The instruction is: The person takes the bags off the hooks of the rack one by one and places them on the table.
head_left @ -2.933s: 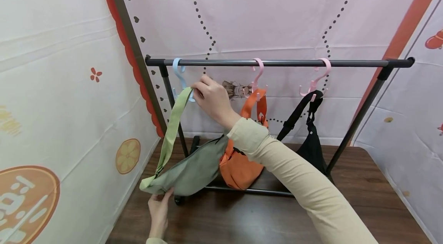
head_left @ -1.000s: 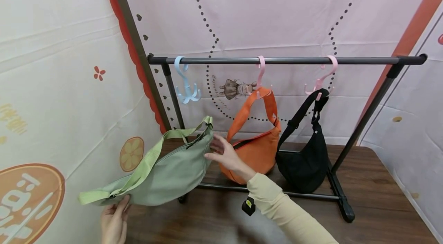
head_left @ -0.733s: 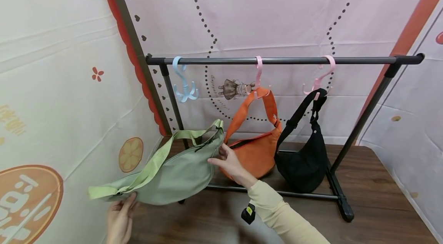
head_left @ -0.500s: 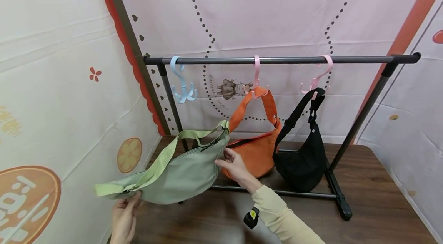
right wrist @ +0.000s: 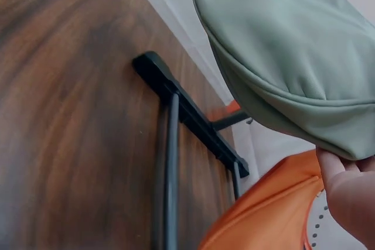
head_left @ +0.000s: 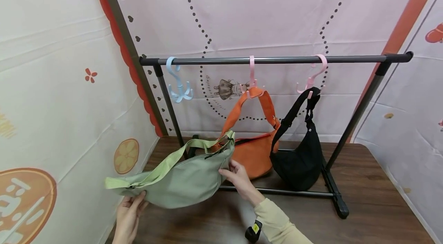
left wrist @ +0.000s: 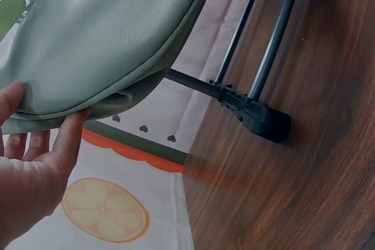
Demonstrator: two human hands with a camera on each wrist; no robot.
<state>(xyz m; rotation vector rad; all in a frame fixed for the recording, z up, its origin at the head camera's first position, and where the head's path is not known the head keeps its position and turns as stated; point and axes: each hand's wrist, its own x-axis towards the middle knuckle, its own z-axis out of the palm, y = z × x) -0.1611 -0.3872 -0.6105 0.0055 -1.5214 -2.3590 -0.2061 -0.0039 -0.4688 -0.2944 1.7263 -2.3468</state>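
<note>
A sage-green shoulder bag point(head_left: 187, 184) with a light green strap point(head_left: 166, 167) is held up in front of the rack, tilted with its right end higher. My left hand point(head_left: 129, 215) pinches its lower left end, thumb in front and fingers beneath, as the left wrist view point(left wrist: 35, 174) confirms. At the right end my right hand point(head_left: 242, 182) grips the bag, thumb on the front and other fingers partly hidden behind it. In the right wrist view that hand point(right wrist: 351, 194) holds the bag's lower edge. The strap lies slack along the top.
A black rack point(head_left: 283, 60) stands on the brown wooden table point(head_left: 373, 198). From its bar hang a bare light blue hook point(head_left: 180, 90) and two pink hooks bearing an orange bag point(head_left: 254, 159) and a black bag point(head_left: 299, 167). Printed cloth walls surround the table.
The green strap was held up by the blue hook in my right hand; it has since come down, and that hand now grips the bag's right end. Both hands and bag then shifted rightward.
</note>
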